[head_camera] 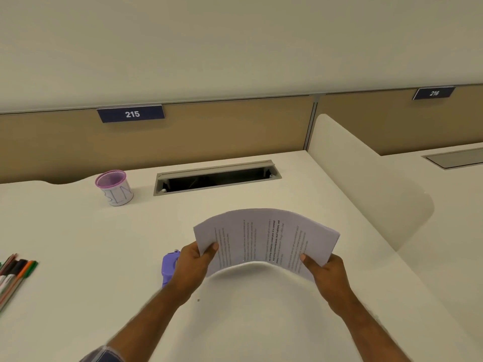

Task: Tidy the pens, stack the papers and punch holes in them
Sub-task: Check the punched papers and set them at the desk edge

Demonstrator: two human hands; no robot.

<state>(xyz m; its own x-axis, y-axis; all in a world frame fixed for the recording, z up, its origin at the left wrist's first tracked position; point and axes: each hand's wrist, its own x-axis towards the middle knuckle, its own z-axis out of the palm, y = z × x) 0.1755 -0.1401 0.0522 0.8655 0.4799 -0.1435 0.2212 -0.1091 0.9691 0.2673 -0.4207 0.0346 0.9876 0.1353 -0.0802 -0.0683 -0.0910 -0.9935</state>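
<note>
Both grips clamp the stack of white printed paper sheets point(264, 239) mid-frame above the cream surface point(78, 231), left hand point(194, 262) and right hand point(328, 273) at opposite ends, bowing it upward, probably to square edges before the purple hole punch point(169, 265) by the left wrist.

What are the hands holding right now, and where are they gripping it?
A stack of papers, bowed upward. The left hand pinches its left end and the right hand its right end, thumbs on top.
</note>
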